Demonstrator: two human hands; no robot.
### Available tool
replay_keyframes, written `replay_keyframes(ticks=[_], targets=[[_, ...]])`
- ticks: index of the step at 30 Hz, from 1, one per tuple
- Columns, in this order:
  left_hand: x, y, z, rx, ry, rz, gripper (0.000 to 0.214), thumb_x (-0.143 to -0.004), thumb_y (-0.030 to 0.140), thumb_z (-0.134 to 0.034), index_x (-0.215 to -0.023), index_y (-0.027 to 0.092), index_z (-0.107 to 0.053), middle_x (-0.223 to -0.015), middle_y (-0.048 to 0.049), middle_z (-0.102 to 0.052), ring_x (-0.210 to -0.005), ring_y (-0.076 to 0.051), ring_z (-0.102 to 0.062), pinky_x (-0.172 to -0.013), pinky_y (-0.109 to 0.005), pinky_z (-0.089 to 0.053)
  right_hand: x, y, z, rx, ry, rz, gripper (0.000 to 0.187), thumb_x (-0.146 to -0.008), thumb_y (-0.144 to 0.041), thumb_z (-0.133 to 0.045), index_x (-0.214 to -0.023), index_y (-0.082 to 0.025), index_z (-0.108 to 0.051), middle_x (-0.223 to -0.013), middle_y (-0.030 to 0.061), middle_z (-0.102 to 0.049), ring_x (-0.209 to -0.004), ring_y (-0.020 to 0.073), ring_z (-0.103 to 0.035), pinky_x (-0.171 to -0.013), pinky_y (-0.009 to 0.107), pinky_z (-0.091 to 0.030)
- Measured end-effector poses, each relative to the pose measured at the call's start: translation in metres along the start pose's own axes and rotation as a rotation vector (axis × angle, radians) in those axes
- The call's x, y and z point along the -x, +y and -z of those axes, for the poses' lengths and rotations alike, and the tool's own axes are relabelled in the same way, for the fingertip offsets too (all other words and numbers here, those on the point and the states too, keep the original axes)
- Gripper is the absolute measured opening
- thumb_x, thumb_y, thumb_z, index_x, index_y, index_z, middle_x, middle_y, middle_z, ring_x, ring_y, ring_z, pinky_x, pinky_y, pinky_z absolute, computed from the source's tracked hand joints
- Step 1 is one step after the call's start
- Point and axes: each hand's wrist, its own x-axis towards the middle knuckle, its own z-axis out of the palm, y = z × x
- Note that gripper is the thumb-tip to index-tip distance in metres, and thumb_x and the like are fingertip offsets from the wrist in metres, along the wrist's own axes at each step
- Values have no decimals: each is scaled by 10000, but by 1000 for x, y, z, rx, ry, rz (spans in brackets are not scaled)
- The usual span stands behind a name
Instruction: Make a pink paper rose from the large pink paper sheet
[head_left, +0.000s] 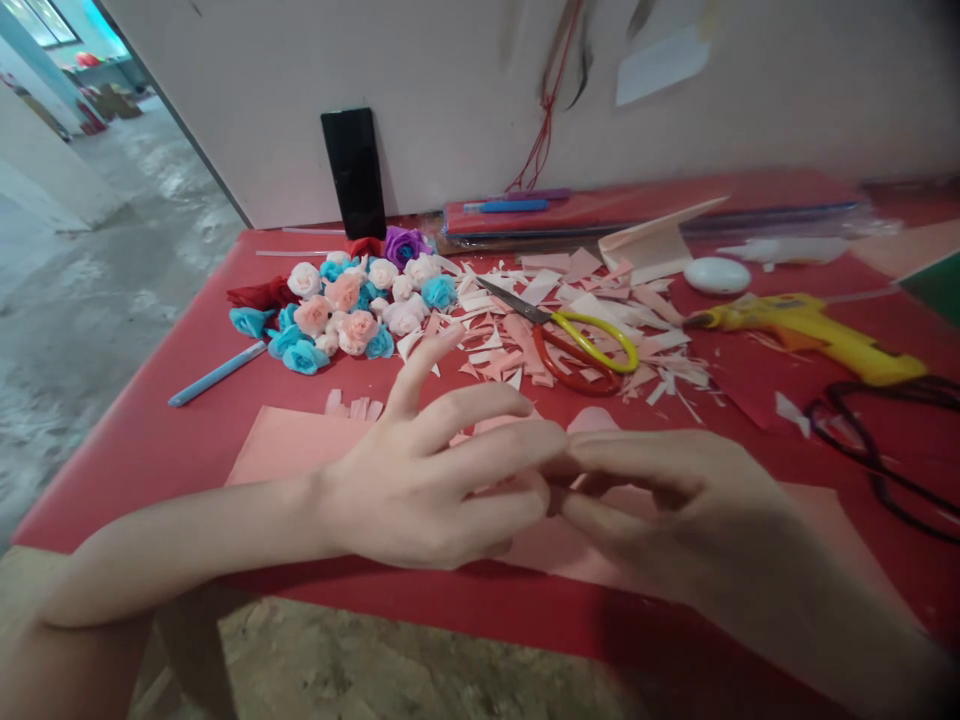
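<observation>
My left hand [442, 480] and my right hand [675, 500] meet fingertip to fingertip above a pink paper sheet [300, 445] at the near edge of the red table [150, 440]. Both pinch a small pink paper piece [559, 475], mostly hidden between the fingers. The left index finger sticks up and away from the pinch. Behind the hands lie pink paper scraps [510, 345] and scissors [577, 345] with yellow and red handles.
A heap of paper roses [352, 300] in blue, pink, white and purple lies at the back left, with a blue pen [217, 373] beside it. A yellow glue gun [810, 330] and its black cord [877, 450] lie at the right. A black phone [354, 172] leans on the wall.
</observation>
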Motion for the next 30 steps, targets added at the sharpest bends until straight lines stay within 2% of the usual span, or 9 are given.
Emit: replay_keyframes(ticks=[3, 6, 9, 13, 19, 24, 27, 30], targets=[[-1, 0, 1, -26, 30, -9, 202, -769, 98, -432, -614, 188, -524, -793, 55, -614, -803, -118, -593, -969, -528, -352, -5, 5, 4, -171, -93, -151, 139, -640, -149, -598, -554, -223, -679, -512, -20, -676, -446, 124, -614, -393, 161, -479], [0, 0, 1, -19, 23, -41, 159, -739, 114, -518, -603, 194, -535, -818, 66, -632, -802, -114, -608, -972, -460, -401, -7, 8, 7, -372, -203, -273, 216, -620, -62, -577, -600, -234, -706, -562, -34, -689, -530, 101, -638, -480, 129, -492], [2, -1, 0, -5, 52, -100, 139, -727, 122, -525, -612, 196, -549, -834, 78, -641, -809, -115, -625, -957, -444, -424, -7, 8, 7, -522, -215, -369, 199, -597, -68, -599, -578, -233, -708, -520, -51, -659, -483, 66, -590, -450, 104, -453], [2, -2, -2, -19, 71, -117, 152, -748, 140, -474, -645, 202, -566, -769, 101, -631, -795, -107, -644, -948, -470, -407, -9, 6, 6, -591, -243, -474, 139, -584, -116, -609, -570, -209, -712, -516, -49, -634, -464, 47, -539, -435, 103, -420], [3, -2, -3, -76, 86, -134, 161, -770, 147, -475, -642, 198, -559, -765, 99, -612, -816, -96, -625, -955, -512, -385, -10, 8, 5, -598, -252, -482, 121, -576, -122, -608, -519, -186, -693, -473, -45, -586, -438, 46, -493, -417, 112, -392], [2, -1, -2, -131, 43, -103, 197, -776, 182, -517, -590, 243, -538, -799, 104, -610, -846, -67, -543, -1058, -359, -338, -8, 11, 0, -619, -184, -491, 36, -499, -149, -693, -503, -185, -698, -441, -39, -574, -406, 48, -486, -377, 107, -374], [2, 0, -3, -157, 45, -85, 223, -797, 157, -488, -592, 232, -529, -787, 92, -593, -852, -63, -523, -1058, -359, -332, -7, 12, -1, -603, -151, -500, 38, -502, -154, -702, -507, -192, -702, -441, -37, -577, -410, 54, -494, -385, 112, -382], [3, 1, -3, -144, 48, -63, 159, -788, 149, -483, -664, 228, -543, -812, 61, -598, -856, -86, -511, -1040, -351, -355, -6, 11, -1, -602, -109, -476, 78, -495, -129, -714, -498, -205, -695, -466, -41, -590, -427, 52, -494, -405, 112, -384]])
